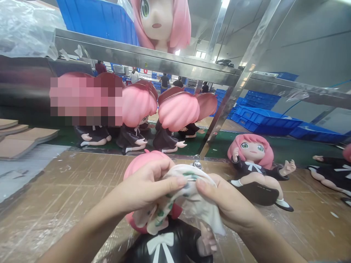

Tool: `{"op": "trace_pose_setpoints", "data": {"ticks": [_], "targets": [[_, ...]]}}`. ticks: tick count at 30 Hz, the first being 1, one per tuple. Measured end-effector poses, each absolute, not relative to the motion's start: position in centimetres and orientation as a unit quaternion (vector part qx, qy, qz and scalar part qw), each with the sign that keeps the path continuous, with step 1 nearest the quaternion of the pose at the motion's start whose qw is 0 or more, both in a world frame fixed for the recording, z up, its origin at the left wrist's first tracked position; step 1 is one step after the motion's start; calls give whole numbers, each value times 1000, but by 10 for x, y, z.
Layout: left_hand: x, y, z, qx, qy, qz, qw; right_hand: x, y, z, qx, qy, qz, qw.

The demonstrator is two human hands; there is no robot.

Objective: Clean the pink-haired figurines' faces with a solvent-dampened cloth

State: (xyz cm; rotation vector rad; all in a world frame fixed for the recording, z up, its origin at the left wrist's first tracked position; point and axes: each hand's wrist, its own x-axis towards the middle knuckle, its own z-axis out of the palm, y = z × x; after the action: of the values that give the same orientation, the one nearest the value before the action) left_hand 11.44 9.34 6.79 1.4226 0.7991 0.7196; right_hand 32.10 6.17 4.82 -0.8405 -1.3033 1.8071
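Between my two hands is a white cloth (175,199) with green patches, bunched and hanging in folds. My left hand (155,182) pinches its upper left edge, thumb on top. My right hand (219,190) grips the other side, with the thumb pressed on the fabric close to the left thumb. Directly beneath the cloth is a large figurine (161,243) with pink hair, a black dress and a white bow. The cloth and my hands hide its face and much of its head. Whether the cloth touches the figurine, I cannot tell.
Cardboard (82,182) under clear film covers the bench. A second pink-haired figurine (253,164) sits at right, and several more (137,106) stand behind. A small clear-topped bottle (197,160) is beyond my hands. Overhead runs a metal shelf (137,54) holding a blue crate (98,22).
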Motion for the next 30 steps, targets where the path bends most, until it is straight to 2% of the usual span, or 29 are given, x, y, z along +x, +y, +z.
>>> {"op": "trace_pose_setpoints", "data": {"ticks": [4, 8, 15, 18, 23, 30], "targets": [[117, 96, 63, 619, 312, 366, 621, 323, 62, 46, -336, -511, 683, 399], [121, 97, 56, 573, 309, 408, 640, 324, 62, 46, -334, -541, 665, 392], [123, 95, 60, 567, 312, 418, 637, 327, 67, 49, -344, -544, 607, 467], [123, 94, 62, 576, 317, 418, 627, 325, 66, 53, -335, -516, 623, 484], [127, 88, 61, 582, 308, 442, 608, 320, 62, 56, -332, -423, 706, 462], [125, 84, 58, 582, 266, 466, 611, 321, 57, 51, -276, -434, 769, 379]]}}
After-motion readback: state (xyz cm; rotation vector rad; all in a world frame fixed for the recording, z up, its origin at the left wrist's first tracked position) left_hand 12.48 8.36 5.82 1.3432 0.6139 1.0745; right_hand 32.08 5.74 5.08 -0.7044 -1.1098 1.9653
